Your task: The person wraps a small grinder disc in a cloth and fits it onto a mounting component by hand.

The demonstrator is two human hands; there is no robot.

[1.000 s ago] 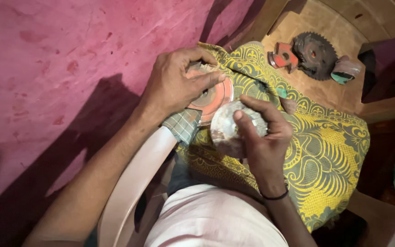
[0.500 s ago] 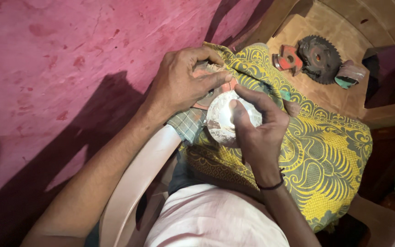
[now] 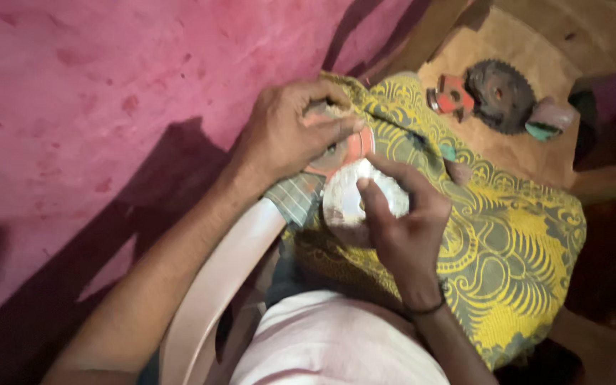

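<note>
Two hands meet over one small spot on the yellow patterned cloth (image 3: pixel 507 242) that covers the lap. The right hand (image 3: pixel 404 228) curls its fingers (image 3: pixel 372 203) and thumb around a pale, round, shiny disc-like object (image 3: pixel 347 199), pinching it by its rim; the index finger lies across its face. Touching that disc on its upper side is a round orange-red flat piece (image 3: pixel 356 146), which the left hand (image 3: pixel 286 135) covers from above, fingers pressed together and bent down over it; what lies under the palm cannot be made out.

Just beside the disc, on the wall side, a strip of grey-green checked fabric (image 3: pixel 295 198) peeks out, and a pale pink plastic chair arm (image 3: pixel 215 285) curves under the left forearm. The pink painted wall (image 3: pixel 94 93) closes in tightly there, leaving little room. Beyond the cloth's far edge, well apart from the disc, a wooden surface (image 3: pixel 507 153) holds a dark toothed circular blade (image 3: pixel 500 93), a small red metal part (image 3: pixel 450 96) beside it, and a pinkish lump with a teal edge (image 3: pixel 550 117).
</note>
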